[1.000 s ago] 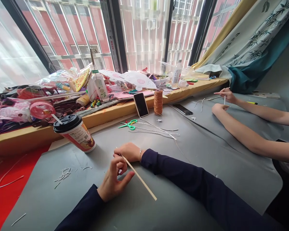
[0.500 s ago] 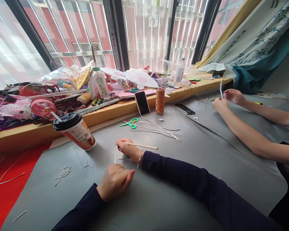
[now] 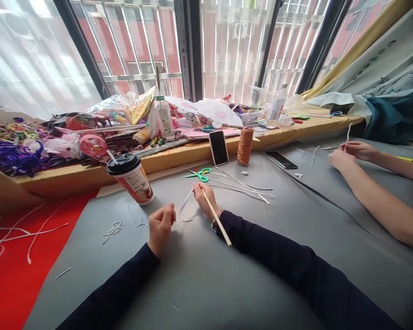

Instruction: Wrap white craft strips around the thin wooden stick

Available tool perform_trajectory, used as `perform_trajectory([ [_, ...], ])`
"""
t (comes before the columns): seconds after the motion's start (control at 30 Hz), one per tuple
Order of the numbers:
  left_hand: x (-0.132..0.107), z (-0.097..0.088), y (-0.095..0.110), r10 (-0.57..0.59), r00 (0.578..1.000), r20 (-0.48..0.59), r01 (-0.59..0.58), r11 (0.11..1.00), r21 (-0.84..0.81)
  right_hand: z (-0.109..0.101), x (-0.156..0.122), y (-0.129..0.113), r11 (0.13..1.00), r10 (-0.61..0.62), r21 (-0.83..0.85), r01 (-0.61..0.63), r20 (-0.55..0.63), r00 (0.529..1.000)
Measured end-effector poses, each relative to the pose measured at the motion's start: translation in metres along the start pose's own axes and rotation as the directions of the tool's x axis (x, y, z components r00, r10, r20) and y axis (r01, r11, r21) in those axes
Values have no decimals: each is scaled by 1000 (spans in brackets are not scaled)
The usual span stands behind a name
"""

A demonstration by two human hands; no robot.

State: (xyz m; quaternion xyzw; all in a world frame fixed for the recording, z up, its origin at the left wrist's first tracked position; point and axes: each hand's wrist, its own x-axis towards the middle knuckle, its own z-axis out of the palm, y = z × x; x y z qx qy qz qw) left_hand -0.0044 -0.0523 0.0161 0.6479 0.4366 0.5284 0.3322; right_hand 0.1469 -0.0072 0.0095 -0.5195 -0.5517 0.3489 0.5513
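Observation:
My right hand (image 3: 203, 199) is closed round a thin wooden stick (image 3: 217, 218) that slants back over my wrist. A thin white strip (image 3: 185, 205) runs from it toward my left hand (image 3: 161, 228), whose fingers are curled and pinched together near the strip's other end. Both hands hover just above the grey mat (image 3: 227, 275), in dark blue sleeves. Short white offcuts (image 3: 113, 229) lie on the mat left of my left hand.
A lidded paper cup with a straw (image 3: 132, 178) stands close to my left hand. Green scissors (image 3: 198, 174), long white strips (image 3: 244, 185), a twine spool (image 3: 245, 145) and a propped phone (image 3: 219, 147) lie beyond. Another person's bare arms (image 3: 371, 192) work at the right. The sill holds craft clutter (image 3: 72, 137).
My right hand rose and swung the stick from lying sideways to slanting back over my wrist. My left hand lifted and moved toward the white strip. The view shifted left.

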Motion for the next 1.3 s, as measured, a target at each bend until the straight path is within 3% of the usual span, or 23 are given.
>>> perform_trajectory([
  [0.07,11,-3,-6,-208,976,-69,191,962,-196,2,-4,-2,996,-68,-51,68,-16,998],
  [0.1,16,-4,-10,-294,955,-41,274,926,-259,3,-6,-2,992,-101,-70,101,-8,995],
  [0.17,22,-4,-14,-354,935,33,345,881,-323,5,-10,-3,984,-149,-96,151,33,988],
  [0.27,21,-1,-14,-312,936,165,347,898,-270,5,-11,-4,981,-174,-82,178,52,983],
  [0.37,14,3,-9,-269,904,333,340,924,-176,3,-6,-5,989,-148,-2,148,21,989],
  [0.53,13,2,-5,-281,871,402,391,893,-224,1,4,-3,966,5,257,-16,45,999],
  [0.67,15,-1,-5,-274,824,496,449,849,-278,5,4,0,907,137,393,-155,72,988],
  [0.87,12,3,-4,-236,718,654,458,868,-190,2,8,4,857,195,477,-197,55,979],
  [0.93,9,6,-3,-245,723,646,449,878,-169,0,11,6,854,200,485,-188,27,979],
  [1.13,9,10,-3,-338,825,452,486,833,-264,3,7,5,926,112,359,-114,27,993],
  [1.23,9,8,-3,-320,837,443,449,865,-224,4,2,2,965,22,261,-31,35,999],
  [1.3,7,6,-3,-278,825,492,397,905,-153,3,-1,2,978,-43,208,34,38,998],
])
